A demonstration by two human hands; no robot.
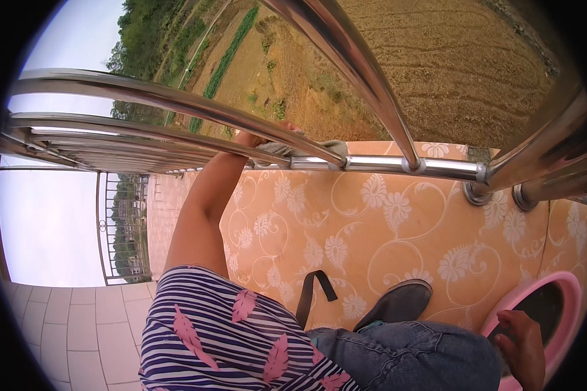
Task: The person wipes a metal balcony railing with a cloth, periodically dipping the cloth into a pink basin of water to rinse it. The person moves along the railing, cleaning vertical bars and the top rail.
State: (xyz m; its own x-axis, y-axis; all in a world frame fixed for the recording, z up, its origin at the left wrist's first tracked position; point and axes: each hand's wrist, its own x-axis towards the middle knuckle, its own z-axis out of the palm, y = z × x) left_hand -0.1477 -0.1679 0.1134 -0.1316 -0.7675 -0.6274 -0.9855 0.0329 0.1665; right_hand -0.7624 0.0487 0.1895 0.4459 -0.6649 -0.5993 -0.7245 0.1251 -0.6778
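My left hand (252,140) reaches between the upright bars of a stainless-steel railing (379,162). It holds a grey cloth (271,152) against the low horizontal rail, and the bars hide part of the fingers. More of the cloth shows behind the rail at the foot of the adjacent bar. Down at the lower right, my right hand (522,349) hangs beside my bent knee, fingers loosely curled and thumb apart, with nothing seen in it. Close by it stands a pink plastic basin (573,305) with a dark inside, partly covered by that hand.
Orange floor tiles (352,205) with white flower patterns lie under the railing. A dark shoe (401,298) and a black strap (318,288) are near my leg. Thick steel posts (533,146) stand at the right. Beyond the bars a brown field (450,73) lies lower down.
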